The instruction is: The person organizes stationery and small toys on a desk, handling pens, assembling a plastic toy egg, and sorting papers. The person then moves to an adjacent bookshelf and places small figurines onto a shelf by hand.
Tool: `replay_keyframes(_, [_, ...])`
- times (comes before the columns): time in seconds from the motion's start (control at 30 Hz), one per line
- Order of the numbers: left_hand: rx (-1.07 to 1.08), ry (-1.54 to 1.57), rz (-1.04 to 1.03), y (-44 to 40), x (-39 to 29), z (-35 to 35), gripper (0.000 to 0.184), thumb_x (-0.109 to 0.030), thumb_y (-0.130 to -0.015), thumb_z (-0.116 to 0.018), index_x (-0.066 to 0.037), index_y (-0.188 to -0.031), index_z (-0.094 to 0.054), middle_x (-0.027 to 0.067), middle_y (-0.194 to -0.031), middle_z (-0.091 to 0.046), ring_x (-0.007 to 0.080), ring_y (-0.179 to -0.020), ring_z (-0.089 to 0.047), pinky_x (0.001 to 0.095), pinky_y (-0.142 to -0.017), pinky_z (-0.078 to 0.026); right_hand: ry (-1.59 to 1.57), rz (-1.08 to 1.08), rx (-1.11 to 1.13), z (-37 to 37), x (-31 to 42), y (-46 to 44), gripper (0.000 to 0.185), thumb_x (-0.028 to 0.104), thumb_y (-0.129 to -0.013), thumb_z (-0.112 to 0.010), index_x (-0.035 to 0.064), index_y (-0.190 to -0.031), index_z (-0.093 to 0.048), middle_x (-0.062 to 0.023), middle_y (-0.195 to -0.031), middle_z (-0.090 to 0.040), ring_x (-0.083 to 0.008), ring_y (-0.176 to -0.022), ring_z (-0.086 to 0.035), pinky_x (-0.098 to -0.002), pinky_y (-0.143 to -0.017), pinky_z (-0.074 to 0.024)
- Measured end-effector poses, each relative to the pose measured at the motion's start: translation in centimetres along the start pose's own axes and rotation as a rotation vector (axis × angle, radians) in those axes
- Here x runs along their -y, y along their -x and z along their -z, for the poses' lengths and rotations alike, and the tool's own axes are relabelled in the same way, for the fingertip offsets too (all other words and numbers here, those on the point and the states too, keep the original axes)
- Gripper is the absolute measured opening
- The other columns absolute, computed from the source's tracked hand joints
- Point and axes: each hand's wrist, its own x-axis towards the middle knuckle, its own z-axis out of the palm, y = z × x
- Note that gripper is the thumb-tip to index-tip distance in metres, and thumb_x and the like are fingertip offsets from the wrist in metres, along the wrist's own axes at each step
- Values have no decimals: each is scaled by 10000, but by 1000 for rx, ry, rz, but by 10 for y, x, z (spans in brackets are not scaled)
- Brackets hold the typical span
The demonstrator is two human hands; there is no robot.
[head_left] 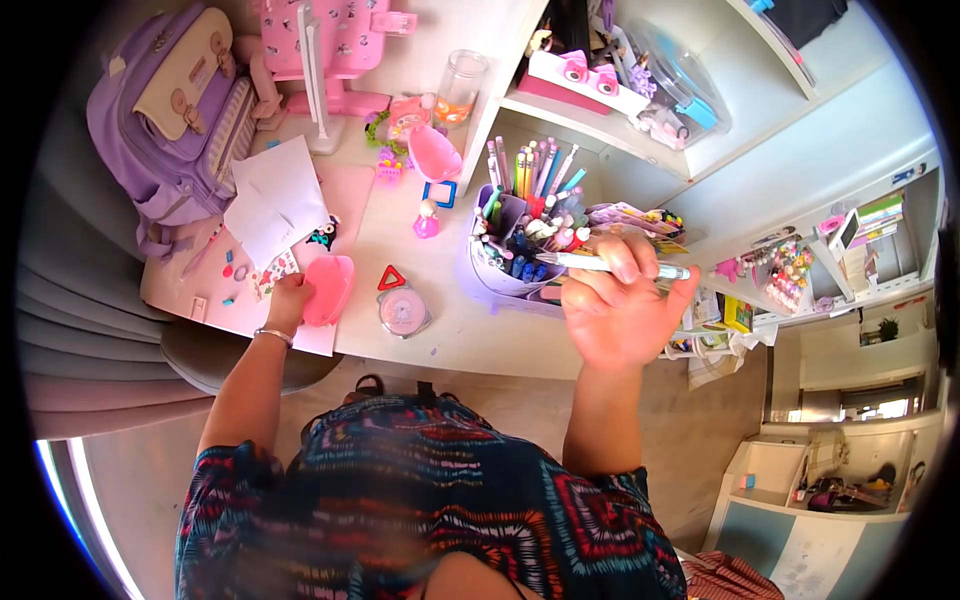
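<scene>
My left hand is closed on the edge of a pink heart-shaped case at the desk's front left. Small stickers lie just behind its fingers, beside white papers. My right hand is raised in front of the purple pen organizer, palm up. Its fingers hold a white pen lying sideways, tip to the left. Many pens and pencils stand in the organizer. Between my hands are a round pink container and a red triangle.
A purple backpack stands at the back left, beside a pink stand. Behind the middle of the desk are a clear jar, a pink bowl, a blue square frame and a small doll. Shelves rise at the right.
</scene>
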Motion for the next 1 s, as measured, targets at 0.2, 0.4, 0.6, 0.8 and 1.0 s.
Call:
replay_keyframes(0.2, [-16, -12, -12, 3, -4, -2, 175, -93, -728, -565, 40, -820, -632, 43, -656, -595, 95, -547, -534, 243, -487, -427, -20, -6, 24, -4, -4, -7, 279, 374, -808, -581, 137, -778, -438, 0, -808, -438, -101, -634, -411, -262, -608, -337])
replay_keyframes(0.4, [-14, 18, -19, 4, -5, -2, 174, -71, -714, -561, 41, -827, -630, 51, -675, -600, 103, -566, -543, 243, -503, -435, -63, -16, 62, -10, -12, -17, 274, 393, -827, -547, 133, -819, -459, -10, -855, -444, -103, -675, -407, -269, -639, -328])
replay_keyframes(0.6, [-8, 22, 6, 3, -3, -3, 189, -61, -713, -552, 42, -851, -628, 59, -699, -607, 112, -591, -556, 253, -524, -446, -56, -41, 143, -4, -17, -25, 401, 513, -836, -497, 119, -912, -515, -23, -929, -448, -114, -754, -412, -285, -703, -315])
replay_keyframes(0.8, [-10, -185, -61, 8, -13, -1, 203, -78, -715, -550, 48, -852, -631, 73, -694, -610, 124, -609, -566, 265, -541, -452, 6, -41, 108, -5, -28, -29, 400, 509, -826, -509, 114, -888, -497, -32, -907, -449, -116, -729, -410, -286, -684, -323])
replay_keyframes(1.0, [-47, -137, -80, 2, 3, -1, 200, -104, -716, -573, 38, -840, -641, 70, -655, -610, 112, -584, -556, 259, -530, -447, 239, -114, 80, -2, -43, -23, 465, 572, -825, -470, 109, -873, -457, -50, -874, -433, -124, -704, -400, -296, -665, -325])
